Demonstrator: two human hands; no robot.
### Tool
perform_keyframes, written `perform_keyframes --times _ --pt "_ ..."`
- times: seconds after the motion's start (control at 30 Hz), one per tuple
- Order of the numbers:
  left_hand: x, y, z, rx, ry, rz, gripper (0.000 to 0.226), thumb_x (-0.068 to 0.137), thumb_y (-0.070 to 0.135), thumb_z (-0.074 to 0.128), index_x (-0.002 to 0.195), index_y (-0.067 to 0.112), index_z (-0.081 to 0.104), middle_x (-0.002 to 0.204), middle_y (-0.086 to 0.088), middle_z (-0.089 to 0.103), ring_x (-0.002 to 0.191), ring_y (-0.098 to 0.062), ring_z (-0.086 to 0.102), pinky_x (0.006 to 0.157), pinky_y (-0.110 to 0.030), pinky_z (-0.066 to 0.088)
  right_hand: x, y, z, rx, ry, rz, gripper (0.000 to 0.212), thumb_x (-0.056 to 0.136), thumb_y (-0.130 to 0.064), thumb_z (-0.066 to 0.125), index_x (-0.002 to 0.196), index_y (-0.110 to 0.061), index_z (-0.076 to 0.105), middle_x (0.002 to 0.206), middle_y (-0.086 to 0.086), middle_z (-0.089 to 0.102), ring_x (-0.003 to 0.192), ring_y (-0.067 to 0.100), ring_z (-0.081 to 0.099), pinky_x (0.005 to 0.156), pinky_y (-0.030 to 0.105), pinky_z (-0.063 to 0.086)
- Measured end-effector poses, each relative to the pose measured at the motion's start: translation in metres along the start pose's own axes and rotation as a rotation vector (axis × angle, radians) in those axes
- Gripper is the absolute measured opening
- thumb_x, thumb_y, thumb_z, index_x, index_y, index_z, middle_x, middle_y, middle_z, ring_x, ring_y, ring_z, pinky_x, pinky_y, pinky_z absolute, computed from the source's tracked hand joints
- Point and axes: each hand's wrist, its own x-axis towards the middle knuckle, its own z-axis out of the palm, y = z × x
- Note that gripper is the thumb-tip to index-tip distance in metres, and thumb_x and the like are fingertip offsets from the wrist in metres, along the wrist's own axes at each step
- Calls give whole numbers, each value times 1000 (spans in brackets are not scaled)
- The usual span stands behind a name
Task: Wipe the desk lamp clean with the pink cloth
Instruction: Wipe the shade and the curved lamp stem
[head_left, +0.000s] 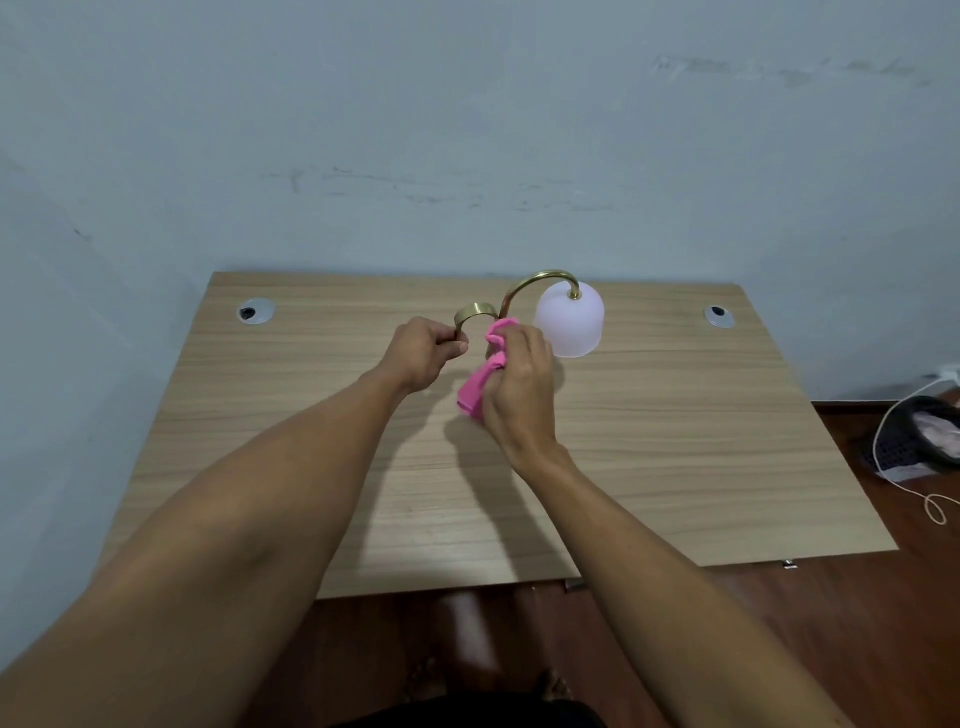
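Observation:
The desk lamp has a round brass base (475, 312), a curved brass neck (540, 280) and a frosted white dome shade (570, 322) hanging to the right. It stands near the back middle of the wooden desk (675, 441). My left hand (423, 353) pinches the front edge of the brass base. My right hand (519, 379) is closed around the bunched pink cloth (483, 379), which presses against the lower part of the neck. The cloth's tail hangs below my fingers. The foot of the neck is hidden behind cloth and hand.
Two round cable grommets sit in the desk, one at the back left (255, 312) and one at the back right (719, 316). A pale wall rises right behind the desk. On the floor to the right lie a dark basket (914, 436) and a white cord (930, 504).

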Motion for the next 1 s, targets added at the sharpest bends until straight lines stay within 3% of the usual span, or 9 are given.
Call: perform_keyframes --times 0.1,0.23,0.37,0.5,0.57,0.67,0.83,0.93,1.0 --pt "0 1 -1 -7 13 -2 10 90 20 74 94 14 80 88 -14 77 79 -10 57 80 -31 50 2 1 -5 14 66 -97 46 79 20 53 121 9 66 125 21 63 109 37 56 101 19 37" --pt "-4 7 -4 38 -24 45 15 92 17 70 77 20 75 61 5 60 60 2 48 62 -19 38 19 -1 8 -59 -159 -227 57 72 22 49 125 9 63 135 21 58 121 38 50 98 36 48" --pt "-7 11 -7 124 -17 72 36 89 7 63 56 22 59 61 -8 53 61 -11 42 57 -27 34 29 -1 24 -267 -373 -301 60 67 15 53 127 14 60 130 23 61 129 41 52 101 47 51" --pt "-8 12 -9 223 11 61 30 85 -3 54 60 13 61 67 -26 60 65 -12 46 57 -29 32 25 4 34 -357 -462 -383 44 87 4 42 125 11 63 134 23 60 135 37 50 105 49 47" --pt "-4 6 -7 215 11 34 21 85 -1 54 70 2 68 67 -20 57 70 -16 48 59 -29 32 26 7 36 -366 -486 -433 41 91 2 37 119 12 65 127 23 62 131 38 53 101 49 49" --pt "3 -4 -4 119 -4 19 14 87 7 64 78 2 74 68 -5 53 71 -15 46 59 -28 38 24 18 29 -386 -435 -536 32 90 5 41 104 12 69 111 23 68 112 41 63 90 49 53" --pt "5 -7 -3 -74 -24 -10 13 88 22 76 97 14 81 93 -4 78 91 -10 65 88 -29 49 9 39 -1 -259 -199 -450 33 71 15 45 95 9 67 104 24 65 105 42 60 90 51 51" --pt "5 -4 -3 -78 -17 -1 12 88 21 76 97 15 80 99 -7 79 95 -9 66 94 -32 51 7 36 -8 -138 8 -412 41 76 27 52 113 16 66 117 28 64 120 41 53 106 51 45" --pt "7 -4 -4 -78 -15 8 12 88 21 76 97 14 81 94 -4 79 90 -8 64 90 -31 51 14 29 -2 -92 41 -446 39 87 24 58 125 17 63 128 30 61 129 43 51 114 52 40"
